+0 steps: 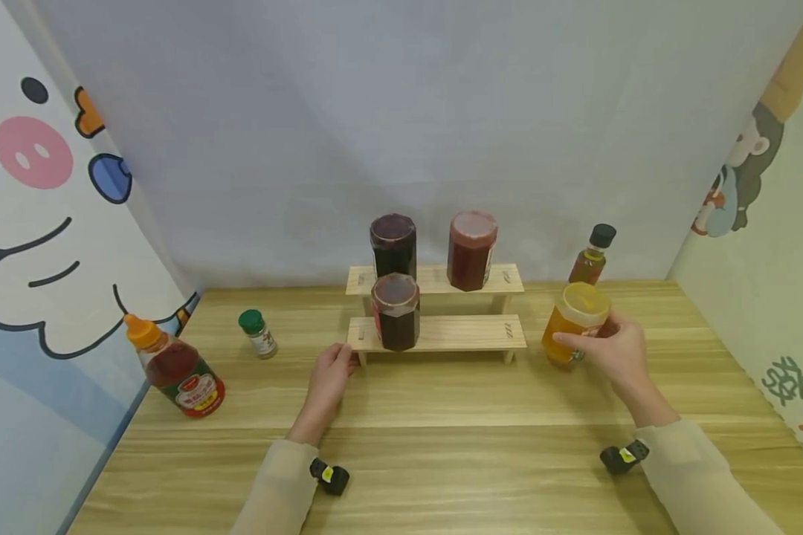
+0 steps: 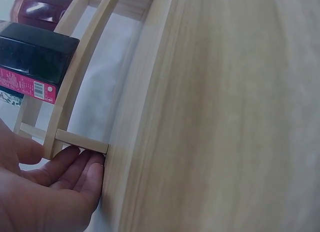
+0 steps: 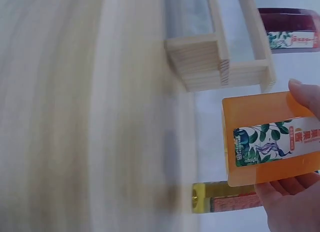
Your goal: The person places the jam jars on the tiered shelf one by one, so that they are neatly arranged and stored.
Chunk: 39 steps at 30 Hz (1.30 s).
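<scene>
My right hand (image 1: 616,349) grips a jar of orange contents (image 1: 571,327) by its sides, thumb on one side and fingers on the other. In the right wrist view that jar (image 3: 270,142) is off the tabletop, to the right of the two-step wooden rack (image 1: 462,332). At the lower step's left end, my left hand (image 1: 330,377) holds the rack, its thumb at the board's edge and its fingers beneath, beside the leg (image 2: 82,141). One dark jar (image 1: 398,316) stands on the lower step. A second dark jar (image 1: 393,249) and a red jar (image 1: 471,253) occupy the upper step.
Behind the orange jar is a small bottle with a black cap (image 1: 590,256). Toward the left stand a green-capped shaker (image 1: 259,334) and a red sauce bottle with an orange cap (image 1: 177,368). A pale wall (image 1: 375,111) closes off the back of the wooden table (image 1: 442,461).
</scene>
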Each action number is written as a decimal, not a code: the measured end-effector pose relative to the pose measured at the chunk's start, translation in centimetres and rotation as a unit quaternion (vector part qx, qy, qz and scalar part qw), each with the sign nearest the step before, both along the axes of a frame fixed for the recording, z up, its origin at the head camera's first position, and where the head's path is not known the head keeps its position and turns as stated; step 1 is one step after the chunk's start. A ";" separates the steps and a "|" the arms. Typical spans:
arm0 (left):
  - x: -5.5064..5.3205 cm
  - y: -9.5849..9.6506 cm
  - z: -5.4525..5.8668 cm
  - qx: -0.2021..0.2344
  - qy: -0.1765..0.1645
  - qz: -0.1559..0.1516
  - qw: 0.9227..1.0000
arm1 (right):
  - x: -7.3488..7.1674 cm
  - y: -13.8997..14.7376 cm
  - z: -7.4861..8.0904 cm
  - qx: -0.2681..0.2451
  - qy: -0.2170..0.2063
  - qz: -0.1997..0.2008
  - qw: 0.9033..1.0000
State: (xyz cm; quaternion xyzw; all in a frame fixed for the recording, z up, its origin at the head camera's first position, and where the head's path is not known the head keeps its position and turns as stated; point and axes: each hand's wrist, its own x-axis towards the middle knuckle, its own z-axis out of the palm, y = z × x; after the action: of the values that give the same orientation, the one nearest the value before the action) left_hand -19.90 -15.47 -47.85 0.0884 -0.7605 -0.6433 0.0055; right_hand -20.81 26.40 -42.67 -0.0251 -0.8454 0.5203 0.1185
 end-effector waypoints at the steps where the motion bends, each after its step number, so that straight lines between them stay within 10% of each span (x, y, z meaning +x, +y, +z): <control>1: 0.0 0.0 0.0 -0.001 0.001 -0.001 1.000 | 0.0 -0.1 0.2 -0.004 0.007 0.002 1.000; 39: -0.1 0.1 -0.2 0.006 0.007 0.011 1.000 | -1.0 -7.0 2.2 -0.078 0.031 0.077 0.993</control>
State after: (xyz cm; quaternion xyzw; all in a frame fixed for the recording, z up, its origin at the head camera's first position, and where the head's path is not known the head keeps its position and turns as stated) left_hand -20.00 -15.38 -48.05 0.0919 -0.7558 -0.6481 0.0176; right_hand -21.76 19.41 -40.44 0.0476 -0.7972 0.5931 0.1021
